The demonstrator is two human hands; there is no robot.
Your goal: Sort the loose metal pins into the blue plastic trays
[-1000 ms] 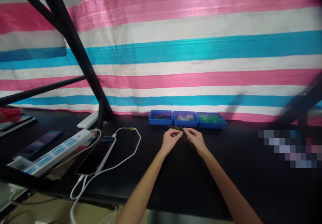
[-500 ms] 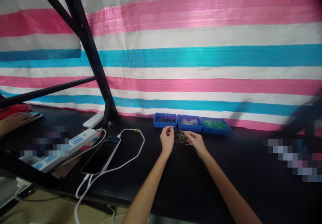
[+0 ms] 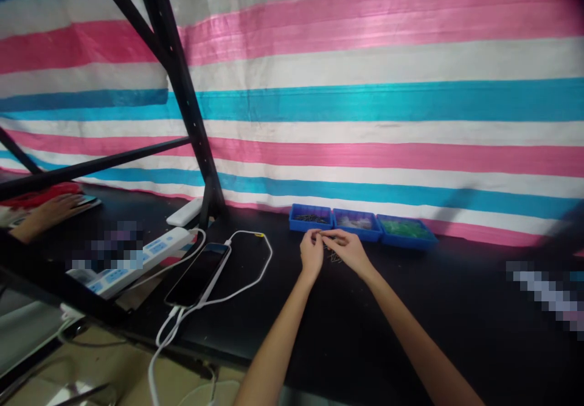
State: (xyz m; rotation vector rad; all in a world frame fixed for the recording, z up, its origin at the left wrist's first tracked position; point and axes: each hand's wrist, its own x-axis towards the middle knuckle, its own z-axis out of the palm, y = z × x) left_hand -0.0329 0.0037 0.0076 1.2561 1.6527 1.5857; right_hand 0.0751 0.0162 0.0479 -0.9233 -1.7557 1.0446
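Note:
My left hand is closed in a pinch, its fingertips raised just in front of the blue trays. From the right, my right hand reaches over with its fingers pressed together, and its tips meet those of the left. Whatever lies between the fingertips is too small and hidden to make out. Under the right hand is a loose pile of thin metal pin-like pieces, partly covered. Behind the hands stand three blue trays: one with dark thin pieces, one with whitish pieces, one with green pieces.
Left on the black table lie a phone with white cables, a power strip and a white box. A black metal post rises there. Another person's hand rests at far left.
My right hand has moved left, over the pile, and its fingertips now meet my left hand's. The view has shifted slightly, so the scene sits further right.

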